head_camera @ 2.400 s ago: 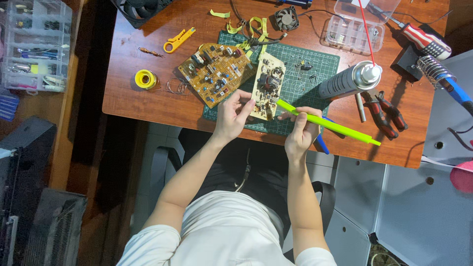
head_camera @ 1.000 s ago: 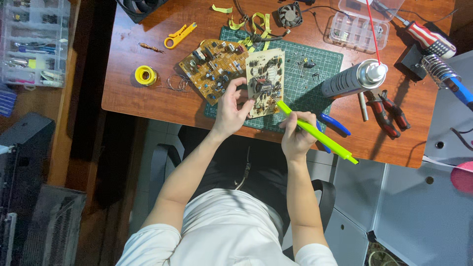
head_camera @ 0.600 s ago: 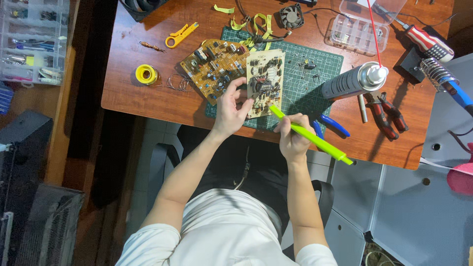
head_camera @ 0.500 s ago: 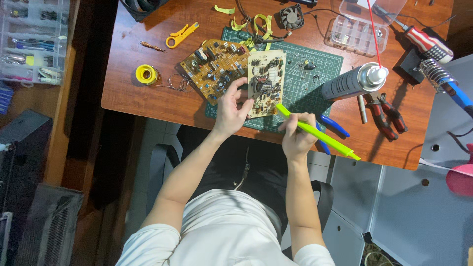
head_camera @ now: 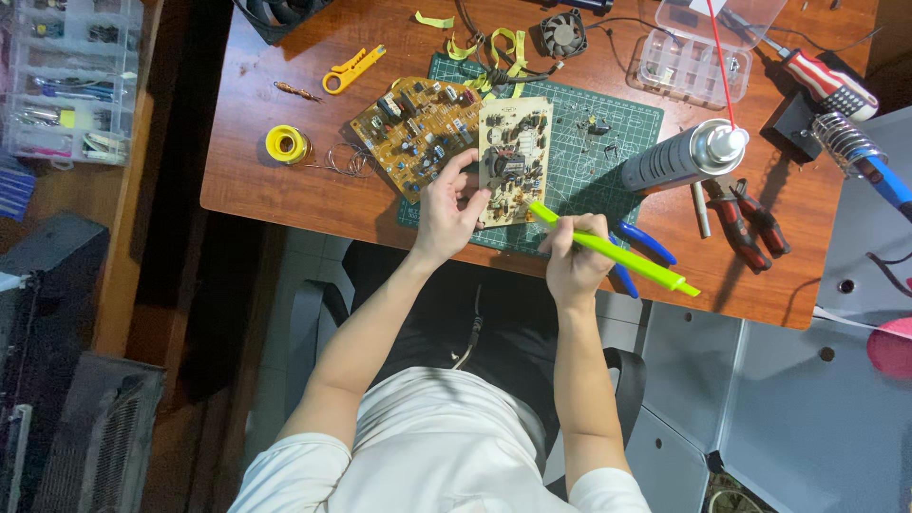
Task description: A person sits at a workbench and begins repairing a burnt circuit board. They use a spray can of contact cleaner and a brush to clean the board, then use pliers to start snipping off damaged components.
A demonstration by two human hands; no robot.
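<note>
Nearest, at the worktop's [head_camera: 285, 190] near edge: the right hand [head_camera: 573, 261], fingers curled shut around a long lime-green tool [head_camera: 613, 251], held slantwise with its tip touching the lower right corner of a pale circuit board [head_camera: 514, 160] and its tail reaching out past the near edge; just beside that hand, blue-handled pliers [head_camera: 638, 249], partly hidden under the tool. Left hand [head_camera: 448, 204]: fingers and thumb partly closed, pinching the pale board's lower left edge, the board lying lengthwise on a green cutting mat [head_camera: 579, 161] near the middle of the near edge. Touching the pale board's left side, half off the mat: a larger brown circuit board [head_camera: 413, 131] crowded with components, set at an angle. Right of the mat: a grey spray can [head_camera: 676, 157] on its side with a white cap and red straw, then red-handled pliers [head_camera: 746, 217] toward the right edge. Left of the brown board: a tangle of thin wire [head_camera: 346, 160] and a yellow solder spool [head_camera: 286, 143], toward the left edge. Farther back: a yellow wire stripper [head_camera: 351, 68], yellow strips [head_camera: 494, 46] at the mat's far edge, a small black fan [head_camera: 563, 32], a clear compartment box [head_camera: 695, 65], a red-and-white screwdriver [head_camera: 822, 78] at the far right corner, and a coil soldering stand [head_camera: 841, 141] with a blue handle beyond the right edge. Off the worktop to the left: a clear parts organiser [head_camera: 71, 81]
</note>
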